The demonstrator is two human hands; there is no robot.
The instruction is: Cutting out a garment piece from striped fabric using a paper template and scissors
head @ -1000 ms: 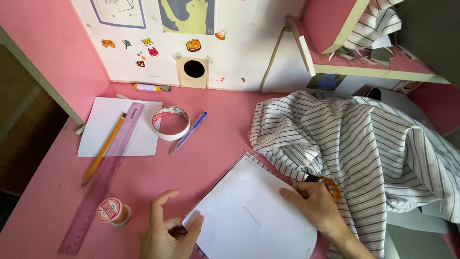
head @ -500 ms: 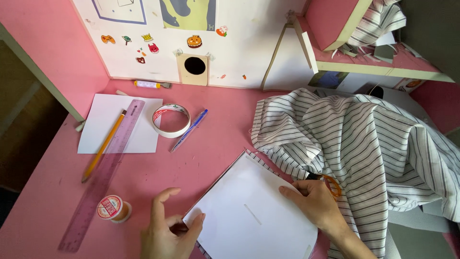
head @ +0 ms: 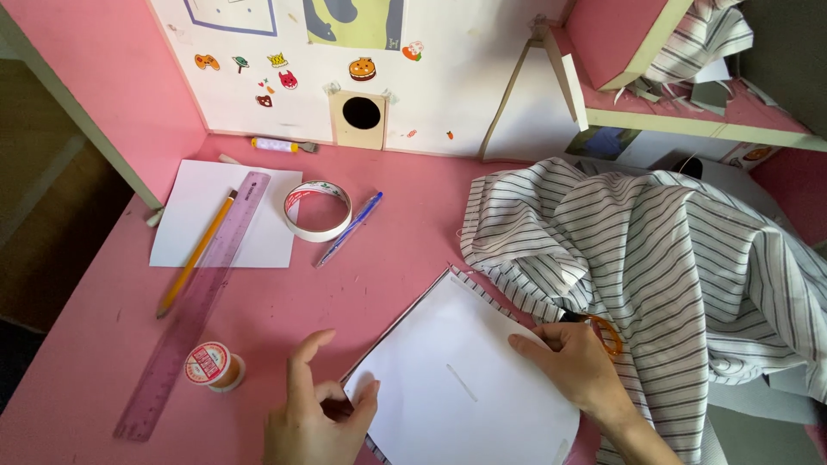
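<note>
**Head view: white card pinned between both hands at the desk's near edge**

The pink desk (head: 413, 258) carries striped cloth (head: 655, 258) heaped along its right edge. The white card (head: 465, 379) lies at the near edge, tilted, long axis running from near right toward far left. The right hand (head: 577, 370) presses its right side, fingers flat, beside orange scissors (head: 603, 331). The left hand (head: 314, 413) pinches its near-left corner. Ruler (head: 194, 301), tape roll (head: 317, 209), pencil (head: 196, 252), pen (head: 349, 228) and thread spool (head: 211, 366) lie to the left, well clear.
</note>
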